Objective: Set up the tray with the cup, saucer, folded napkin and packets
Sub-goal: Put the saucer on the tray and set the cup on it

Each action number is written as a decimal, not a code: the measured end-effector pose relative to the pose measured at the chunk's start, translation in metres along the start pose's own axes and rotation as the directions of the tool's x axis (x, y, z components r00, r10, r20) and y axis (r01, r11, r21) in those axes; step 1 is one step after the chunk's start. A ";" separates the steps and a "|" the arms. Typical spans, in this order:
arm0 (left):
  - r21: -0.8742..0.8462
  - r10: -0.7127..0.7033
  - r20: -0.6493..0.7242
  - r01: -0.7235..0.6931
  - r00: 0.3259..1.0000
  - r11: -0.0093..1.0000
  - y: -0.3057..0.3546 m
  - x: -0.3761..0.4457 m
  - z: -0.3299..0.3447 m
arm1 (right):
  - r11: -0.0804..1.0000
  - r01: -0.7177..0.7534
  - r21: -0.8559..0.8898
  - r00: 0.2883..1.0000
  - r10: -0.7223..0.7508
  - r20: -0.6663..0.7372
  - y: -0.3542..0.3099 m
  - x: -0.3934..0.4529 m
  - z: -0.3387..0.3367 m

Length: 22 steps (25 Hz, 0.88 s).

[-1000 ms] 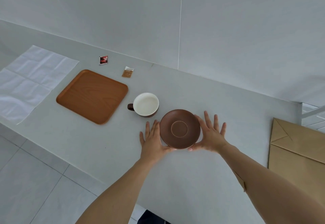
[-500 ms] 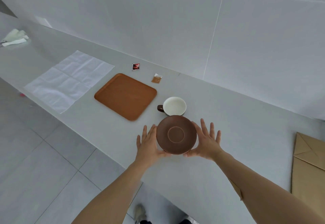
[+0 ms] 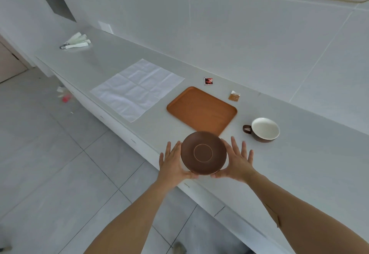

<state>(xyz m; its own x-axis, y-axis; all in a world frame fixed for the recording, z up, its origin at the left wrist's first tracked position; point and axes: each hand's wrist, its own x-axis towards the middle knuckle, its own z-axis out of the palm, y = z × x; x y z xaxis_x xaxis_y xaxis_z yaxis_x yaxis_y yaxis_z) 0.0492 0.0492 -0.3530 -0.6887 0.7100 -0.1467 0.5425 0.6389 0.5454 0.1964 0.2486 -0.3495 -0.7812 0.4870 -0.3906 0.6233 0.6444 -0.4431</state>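
Nothing sits on the wooden tray [image 3: 201,112] yet, so by my judgement the task is only at its first step, with every item still to be placed. From the head camera, the one view here, the brown saucer [image 3: 203,152] is held between both hands at the near edge of the worktop [image 3: 299,170], its far rim overlapping the tray's near corner in the picture; it looks to be carried above the surface, not resting on it, though height is hard to judge from this angle. The left hand [image 3: 173,164] and the right hand [image 3: 236,163] each have the fingers spread and pointing away from the person, palms pressed inward against opposite sides of the saucer's rim, thumbs curling under its near edge. The brown cup [image 3: 263,131] with its white inside stands upright on the worktop to the right of the tray, handle turned toward it, apart from both tray and saucer. The white napkin [image 3: 137,89] lies fully unfolded and flat to the left of the tray, so folding it is still ahead. Two packets lie beyond the tray toward the wall: a red packet [image 3: 208,81] near its far left corner and a brown packet [image 3: 234,96] near its far right corner, neither touching it. What remains, as I read it: saucer onto the tray, cup onto the saucer, napkin folded and laid down, both packets added.
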 end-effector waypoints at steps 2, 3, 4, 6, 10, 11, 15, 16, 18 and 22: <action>-0.006 0.001 -0.004 -0.001 1.000 1.000 -0.023 0.003 -0.018 | 1.000 0.010 -0.004 1.000 -0.010 -0.015 -0.025 0.009 0.009; -0.009 -0.003 -0.004 0.003 1.000 1.000 -0.033 0.006 -0.026 | 1.000 0.016 0.002 1.000 -0.016 -0.022 -0.036 0.013 0.012; -0.009 -0.006 -0.004 0.006 1.000 1.000 -0.041 0.009 -0.032 | 1.000 0.019 0.010 0.999 -0.018 -0.026 -0.045 0.018 0.015; -0.009 0.000 0.002 0.000 1.000 1.000 -0.055 0.016 -0.041 | 1.000 0.015 0.014 0.999 -0.014 -0.030 -0.058 0.028 0.020; -0.003 0.014 0.019 -0.014 1.000 1.000 -0.069 0.043 -0.054 | 1.000 0.012 0.015 1.000 -0.012 -0.023 -0.071 0.056 0.021; 0.000 0.017 0.021 -0.017 1.000 1.000 -0.071 0.052 -0.056 | 1.000 0.009 0.024 1.000 -0.008 -0.022 -0.072 0.064 0.019; 0.020 0.029 0.041 -0.030 0.999 0.999 -0.070 0.095 -0.065 | 0.999 0.005 0.054 0.999 -0.003 -0.032 -0.074 0.099 0.006; 0.034 0.033 0.046 -0.035 0.998 0.999 -0.068 0.106 -0.067 | 0.998 -0.001 0.063 0.999 0.004 -0.032 -0.073 0.107 0.001; 0.054 0.041 0.057 -0.044 0.998 0.998 -0.062 0.129 -0.071 | 0.997 -0.026 0.074 0.999 0.028 -0.027 -0.072 0.121 -0.011; 0.052 0.081 0.104 -0.087 0.991 0.995 -0.047 0.166 -0.074 | 0.991 -0.074 0.108 0.996 0.080 -0.050 -0.063 0.140 -0.030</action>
<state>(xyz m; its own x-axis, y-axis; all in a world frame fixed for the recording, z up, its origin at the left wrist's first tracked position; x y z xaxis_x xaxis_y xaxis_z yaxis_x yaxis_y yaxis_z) -0.1263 0.1153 -0.3423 -0.5890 0.7862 -0.1868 0.6244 0.5895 0.5124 0.0466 0.2936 -0.3524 -0.7299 0.5658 -0.3836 0.6795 0.5390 -0.4978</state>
